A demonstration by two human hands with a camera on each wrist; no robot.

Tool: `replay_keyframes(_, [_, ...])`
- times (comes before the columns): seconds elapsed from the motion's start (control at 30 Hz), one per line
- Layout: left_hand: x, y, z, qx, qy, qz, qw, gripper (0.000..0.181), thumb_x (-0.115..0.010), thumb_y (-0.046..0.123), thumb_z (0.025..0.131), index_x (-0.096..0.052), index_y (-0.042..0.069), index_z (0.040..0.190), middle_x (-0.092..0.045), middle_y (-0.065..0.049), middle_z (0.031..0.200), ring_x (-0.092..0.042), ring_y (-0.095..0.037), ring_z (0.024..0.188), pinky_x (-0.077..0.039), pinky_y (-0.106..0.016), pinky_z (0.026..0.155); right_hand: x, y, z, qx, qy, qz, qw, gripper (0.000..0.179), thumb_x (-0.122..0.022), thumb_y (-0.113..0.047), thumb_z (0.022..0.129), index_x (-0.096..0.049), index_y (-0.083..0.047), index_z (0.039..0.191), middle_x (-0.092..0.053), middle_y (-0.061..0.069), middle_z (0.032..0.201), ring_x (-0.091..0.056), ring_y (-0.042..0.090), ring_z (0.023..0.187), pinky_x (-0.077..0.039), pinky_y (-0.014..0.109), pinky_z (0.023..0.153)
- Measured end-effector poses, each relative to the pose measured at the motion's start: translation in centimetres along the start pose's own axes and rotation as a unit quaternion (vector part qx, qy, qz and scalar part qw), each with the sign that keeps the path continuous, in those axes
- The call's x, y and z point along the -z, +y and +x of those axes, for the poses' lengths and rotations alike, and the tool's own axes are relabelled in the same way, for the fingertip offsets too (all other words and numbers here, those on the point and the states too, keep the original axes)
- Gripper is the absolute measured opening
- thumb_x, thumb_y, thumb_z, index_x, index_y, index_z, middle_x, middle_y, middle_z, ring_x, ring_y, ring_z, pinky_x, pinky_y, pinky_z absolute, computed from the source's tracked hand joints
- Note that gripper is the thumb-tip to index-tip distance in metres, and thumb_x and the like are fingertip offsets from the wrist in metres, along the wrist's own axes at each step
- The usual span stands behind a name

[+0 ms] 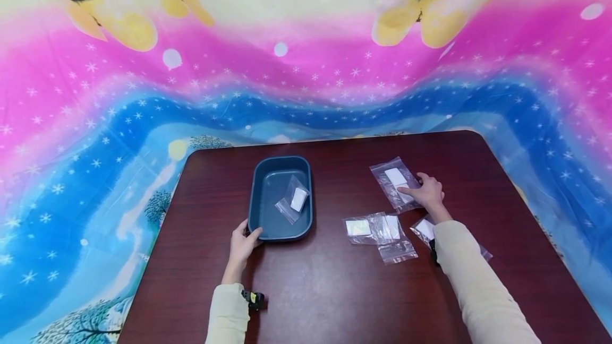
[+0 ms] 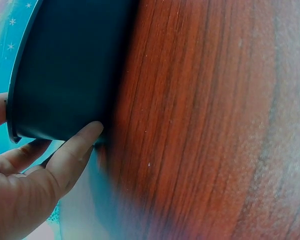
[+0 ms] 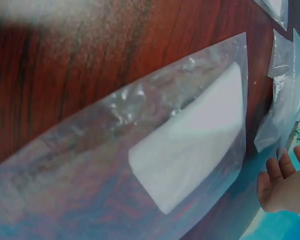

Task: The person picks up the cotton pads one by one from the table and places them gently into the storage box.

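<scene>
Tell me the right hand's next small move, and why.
Probably pinch the far bag with the right hand: its thumb already reaches over that bag, but no firm grip shows. The left hand holds the tray, where another bag lies, so gathering this one there seems sensible.

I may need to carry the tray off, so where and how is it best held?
Probably by the rim, midway along both long sides, coming from left and right: the tray is oblong with raised walls, so holding both sides should keep it level. The left hand grips only the near-left corner.
</scene>
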State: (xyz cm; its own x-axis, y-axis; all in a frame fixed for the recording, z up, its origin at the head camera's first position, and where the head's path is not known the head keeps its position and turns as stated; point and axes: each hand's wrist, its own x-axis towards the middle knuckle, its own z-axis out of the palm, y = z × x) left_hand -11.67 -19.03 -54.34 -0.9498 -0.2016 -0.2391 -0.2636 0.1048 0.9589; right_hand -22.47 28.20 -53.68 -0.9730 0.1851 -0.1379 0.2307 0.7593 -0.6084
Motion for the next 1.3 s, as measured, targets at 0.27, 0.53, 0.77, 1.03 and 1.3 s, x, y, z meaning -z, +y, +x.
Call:
replay_keyframes(0.27, [-0.06,0.09,0.12,0.003,0.002,-0.007,1.0000,0.049,-0.054,0.000,0.087,-0.038,-0.008,0.133,-0.045,-0.031,0.124,-0.053,-0.033,0.101,-0.052,-0.040,0.077,-0.30,0.31,0.22,-0.001,0.025,-0.017,0.9995,0.075,-0.071,-0.029,0.076,-0.037,0.011,0.131,-0.050,0.028,0.108,-0.036,0.047,0.108,-0.030,0.059,0.089])
replay_keyframes(0.53, [0.00,0.10,0.10,0.002,0.006,-0.008,0.9999,0.050,-0.055,0.000,0.086,-0.039,-0.008,0.133,-0.047,-0.031,0.121,-0.055,-0.030,0.098,-0.053,-0.039,0.075,-0.46,0.45,0.30,-0.001,0.035,-0.026,0.9990,0.058,-0.069,-0.022,0.076,-0.050,0.014,0.117,-0.054,0.031,0.108,-0.046,0.046,0.102,-0.039,0.052,0.087])
replay_keyframes(0.77, [-0.08,0.07,0.16,-0.004,0.003,-0.009,0.9999,0.048,-0.054,-0.001,0.087,-0.039,-0.009,0.132,-0.046,-0.033,0.120,-0.055,-0.031,0.098,-0.053,-0.040,0.075,-0.49,0.64,0.29,0.000,0.100,0.011,0.9949,0.029,-0.063,-0.013,0.075,-0.062,0.008,0.095,-0.060,0.027,0.094,-0.050,0.045,0.093,-0.041,0.051,0.079])
replay_keyframes(1.03, [-0.03,0.06,0.17,-0.002,0.004,-0.008,1.0000,0.049,-0.054,-0.001,0.087,-0.039,-0.008,0.132,-0.046,-0.031,0.122,-0.054,-0.030,0.099,-0.053,-0.040,0.076,-0.23,0.27,0.44,-0.018,0.122,0.114,0.9859,0.021,-0.059,-0.006,0.078,-0.064,0.009,0.092,-0.065,0.019,0.080,-0.058,0.024,0.070,-0.046,0.032,0.060])
replay_keyframes(1.3, [-0.03,0.02,0.20,-0.001,0.001,-0.007,1.0000,0.048,-0.054,0.000,0.087,-0.039,-0.008,0.132,-0.046,-0.031,0.122,-0.054,-0.030,0.100,-0.053,-0.039,0.076,-0.28,0.71,0.66,-0.046,0.048,0.324,0.9436,0.038,-0.053,0.000,0.085,-0.052,0.013,0.120,-0.064,0.022,0.100,-0.065,0.007,0.064,-0.054,0.022,0.058])
